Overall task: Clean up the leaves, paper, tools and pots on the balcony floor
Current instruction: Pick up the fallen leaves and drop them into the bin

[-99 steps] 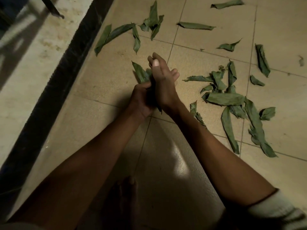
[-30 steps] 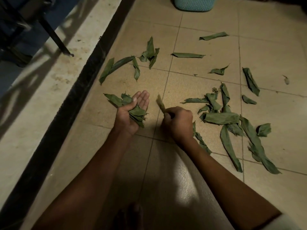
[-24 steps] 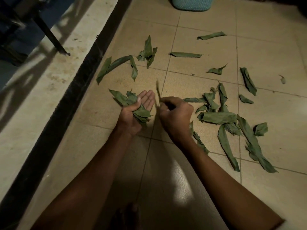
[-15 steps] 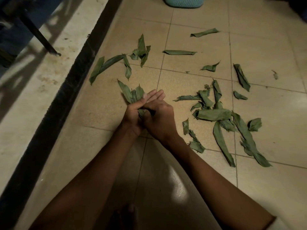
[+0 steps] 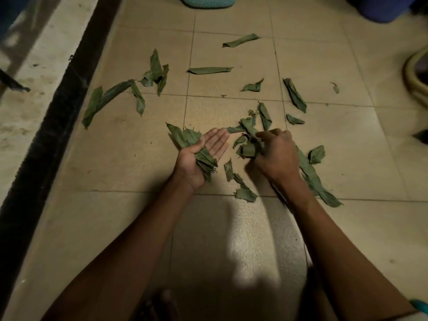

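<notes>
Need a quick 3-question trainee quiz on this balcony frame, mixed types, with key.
1. True or false: the left hand lies palm up with a bundle of leaves across it.
2. Multiple choice: the right hand is A) flat on bare tile, B) gathering leaves from the leaf pile on the floor, C) lifting a pot.
3. Fill in: the teal basket sits at the ___ edge of the view.

Key: 1 true; 2 B; 3 top.
</notes>
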